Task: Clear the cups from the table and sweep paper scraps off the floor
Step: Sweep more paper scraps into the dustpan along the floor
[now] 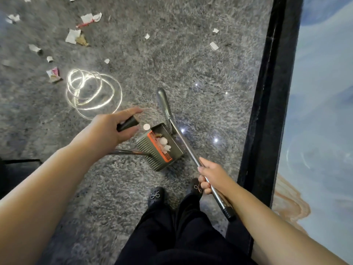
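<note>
My left hand grips the black top of the dustpan's handle. The grey dustpan, with an orange comb edge, stands on the polished grey floor in front of my feet and holds a few white scraps. My right hand is closed around the broom's metal pole, which slants up to the broom head just beyond the dustpan. Several paper scraps lie scattered at the upper left, and smaller paper scraps lie at the upper right. No cups are in view.
A black-edged table with a blue and tan marbled top runs along the right side. A ceiling light's reflection glares on the floor at left centre. My black shoes stand right behind the dustpan.
</note>
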Demonstrator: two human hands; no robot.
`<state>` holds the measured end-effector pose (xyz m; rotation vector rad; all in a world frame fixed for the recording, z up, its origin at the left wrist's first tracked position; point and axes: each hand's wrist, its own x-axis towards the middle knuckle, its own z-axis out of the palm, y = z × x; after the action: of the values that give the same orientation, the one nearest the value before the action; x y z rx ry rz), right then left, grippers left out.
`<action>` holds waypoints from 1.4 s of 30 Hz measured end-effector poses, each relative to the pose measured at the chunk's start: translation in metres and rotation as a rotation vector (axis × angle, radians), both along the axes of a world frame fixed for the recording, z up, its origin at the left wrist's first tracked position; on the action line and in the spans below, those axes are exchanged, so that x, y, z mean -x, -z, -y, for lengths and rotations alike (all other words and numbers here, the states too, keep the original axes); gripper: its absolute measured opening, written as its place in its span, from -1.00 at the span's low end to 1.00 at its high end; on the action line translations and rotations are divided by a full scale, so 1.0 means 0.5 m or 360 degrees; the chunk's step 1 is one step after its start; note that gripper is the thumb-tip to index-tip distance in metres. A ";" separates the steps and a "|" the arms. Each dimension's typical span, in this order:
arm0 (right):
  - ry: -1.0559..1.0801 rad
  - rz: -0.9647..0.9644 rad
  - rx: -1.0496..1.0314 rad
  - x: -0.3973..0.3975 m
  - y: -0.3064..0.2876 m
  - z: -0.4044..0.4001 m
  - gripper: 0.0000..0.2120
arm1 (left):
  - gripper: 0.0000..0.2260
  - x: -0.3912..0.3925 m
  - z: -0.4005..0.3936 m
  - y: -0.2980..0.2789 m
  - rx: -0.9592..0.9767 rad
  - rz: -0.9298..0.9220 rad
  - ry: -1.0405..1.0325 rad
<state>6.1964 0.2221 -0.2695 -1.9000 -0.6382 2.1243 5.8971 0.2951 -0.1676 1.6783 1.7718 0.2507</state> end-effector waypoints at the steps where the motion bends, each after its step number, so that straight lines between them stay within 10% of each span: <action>1: -0.0025 0.0005 -0.0017 -0.002 -0.002 -0.013 -0.48 | -0.56 0.013 0.008 -0.008 -0.0027 0.0010 -0.0079; 15: -0.0352 0.0123 -0.0009 0.155 0.071 -0.248 -0.50 | -0.65 0.245 -0.006 -0.005 -0.0023 0.0063 -0.0615; 31: -0.0677 0.0007 0.0207 0.355 0.098 -0.169 -0.47 | -0.62 0.342 -0.046 0.030 0.0061 0.0074 -0.0574; 42: -0.0341 -0.0047 0.0098 0.304 -0.008 -0.197 -0.47 | -0.62 0.362 -0.001 0.027 0.0041 0.0231 -0.0641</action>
<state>6.0443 0.3204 -0.2655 -1.9041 -0.8123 2.3214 5.7161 0.2954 -0.1811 1.2381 1.9776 0.5120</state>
